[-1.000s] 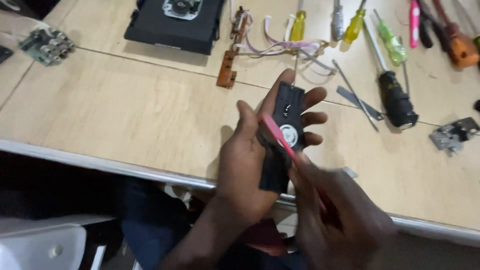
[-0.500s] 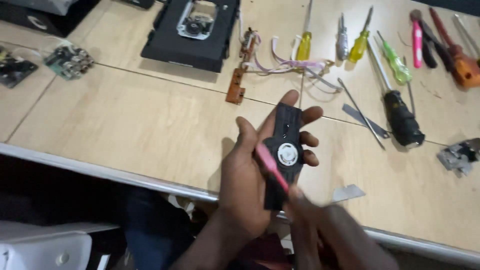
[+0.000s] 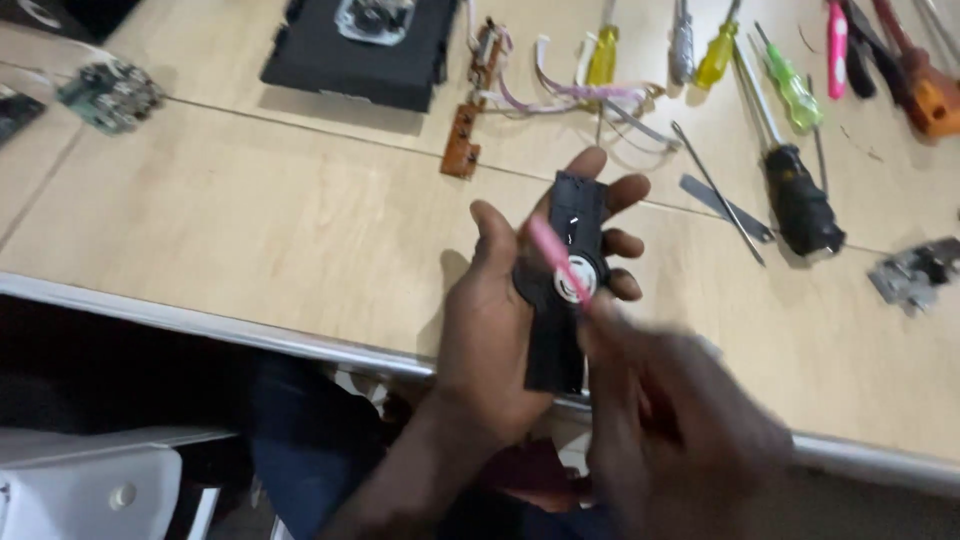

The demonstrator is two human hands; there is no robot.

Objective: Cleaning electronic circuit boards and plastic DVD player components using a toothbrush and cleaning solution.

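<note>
Head view looks down on a pale wooden bench (image 3: 250,230) with a metal front edge, the largest thing in sight. On its far side lies a flat black device housing (image 3: 360,60) with a round opening, and to its left a small green circuit board (image 3: 110,95). A narrow brown circuit strip (image 3: 462,140) with pale ribbon wires (image 3: 580,90) sits just right of the housing. Along the right, well apart from the hands, lies a row of screwdrivers: a yellow-handled one (image 3: 601,55), a green-handled one (image 3: 790,85) and a thick black-handled one (image 3: 800,200).

Above the bench's near edge, the left hand (image 3: 500,330) holds a long black plastic part (image 3: 565,280) with a round pale hub at its middle. Its grip is clamped on that part, thumb on one long edge and fingers curled round the other. The right hand (image 3: 680,430), blurred, is closed on a thin pink tool (image 3: 557,258), whose tip rests at the hub.

By my judgement the black part is light and stiff but thin, likely to crack or bend if squeezed hard. Its long edges look like the safest hold, keeping fingers off the hub. The pink tool looks slender and light, best pinched low on the shaft.
</note>
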